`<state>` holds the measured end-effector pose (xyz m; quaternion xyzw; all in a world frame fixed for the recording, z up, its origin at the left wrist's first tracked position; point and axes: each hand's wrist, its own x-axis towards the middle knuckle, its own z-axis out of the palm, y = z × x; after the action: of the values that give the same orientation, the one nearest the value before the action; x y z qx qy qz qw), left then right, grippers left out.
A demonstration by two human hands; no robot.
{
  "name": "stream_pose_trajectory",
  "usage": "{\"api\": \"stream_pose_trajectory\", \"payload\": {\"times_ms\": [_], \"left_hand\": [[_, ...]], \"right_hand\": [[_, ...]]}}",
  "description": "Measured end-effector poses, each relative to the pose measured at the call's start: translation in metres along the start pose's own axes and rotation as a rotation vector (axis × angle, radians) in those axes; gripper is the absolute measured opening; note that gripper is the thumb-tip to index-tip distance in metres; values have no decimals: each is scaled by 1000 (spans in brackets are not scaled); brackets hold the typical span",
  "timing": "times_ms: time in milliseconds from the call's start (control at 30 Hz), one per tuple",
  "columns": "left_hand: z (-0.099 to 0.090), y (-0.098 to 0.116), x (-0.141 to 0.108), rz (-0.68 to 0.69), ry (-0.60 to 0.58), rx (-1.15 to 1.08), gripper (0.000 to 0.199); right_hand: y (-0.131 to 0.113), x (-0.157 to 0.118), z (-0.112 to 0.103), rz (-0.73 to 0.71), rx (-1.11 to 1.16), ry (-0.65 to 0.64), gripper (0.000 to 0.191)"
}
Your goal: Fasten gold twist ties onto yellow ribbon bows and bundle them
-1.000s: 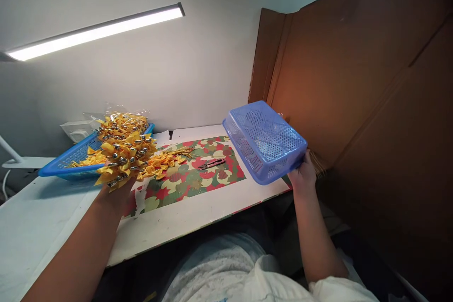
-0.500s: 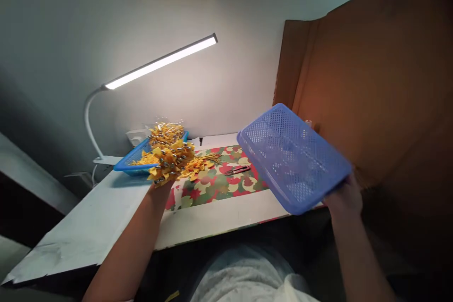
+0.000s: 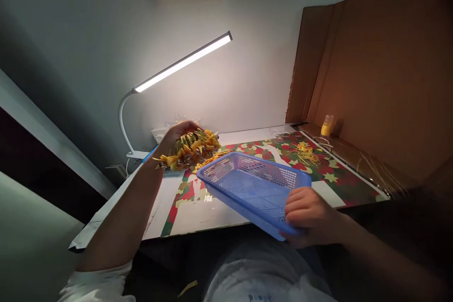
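My left hand [image 3: 184, 128] is closed around a bunch of yellow ribbon flowers [image 3: 193, 150] with thin green-yellow stems and shiny silvery bits; their heads hang downward. The bunch is just beyond the left end of a blue-violet plastic basket [image 3: 260, 188]. My right hand [image 3: 307, 214] grips that basket by its near right corner, fingers over the rim and inside. The basket is tilted with its open side up and nothing visible in it, over the table's front edge. More yellow pieces [image 3: 216, 159] lie behind its left end, partly hidden.
A lit desk lamp [image 3: 184, 62] arches over the table from the left. Yellow strands [image 3: 307, 153] lie on the camouflage-patterned sheet [image 3: 329, 170]. A small jar with yellow contents [image 3: 327, 125] stands at the right, by a tall cardboard wall [image 3: 382, 80].
The basket has turned from showing its perforated underside to open side up and moved left and nearer. My left hand has turned over, so the flower heads now hang down.
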<state>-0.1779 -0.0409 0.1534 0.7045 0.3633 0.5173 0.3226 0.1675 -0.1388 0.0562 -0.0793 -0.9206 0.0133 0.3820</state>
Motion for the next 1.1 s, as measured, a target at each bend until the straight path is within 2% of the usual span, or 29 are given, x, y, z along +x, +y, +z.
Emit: {"api": "stream_pose_trajectory", "payload": {"times_ms": [33,100,200,300,400,533,700,800,967,1100], "left_hand": [[6,11,2,36,-138,152,20],[21,27,6,192,-353,489,25],[51,33,16,391,-679,867,39],[79,22,22,469,-891,1050,39],[100,9,21,473,-1039,1076,31],[110,4,10,446,-1132,1025,30],[98,4,-2,408,-1250,954,39],[90,2,-5,400,-1241,988,38],[89,-1,-6,531,-1121,1017,34],[90,-10,-4,564,-1103,897,37]], "right_hand": [[-1,3,10,-34,-23,-17,41],[-2,3,28,-80,-64,-34,46],[-3,-5,47,-118,-105,-53,51],[-4,-15,58,-129,-126,-76,51],[-5,-22,62,-122,-130,-102,50],[-7,-24,62,-84,-79,-67,49],[-10,-24,62,-59,-7,-47,42],[-10,-24,62,-40,68,-14,41],[1,-24,49,-3,172,-31,63],[12,-28,34,66,125,-14,60]]}}
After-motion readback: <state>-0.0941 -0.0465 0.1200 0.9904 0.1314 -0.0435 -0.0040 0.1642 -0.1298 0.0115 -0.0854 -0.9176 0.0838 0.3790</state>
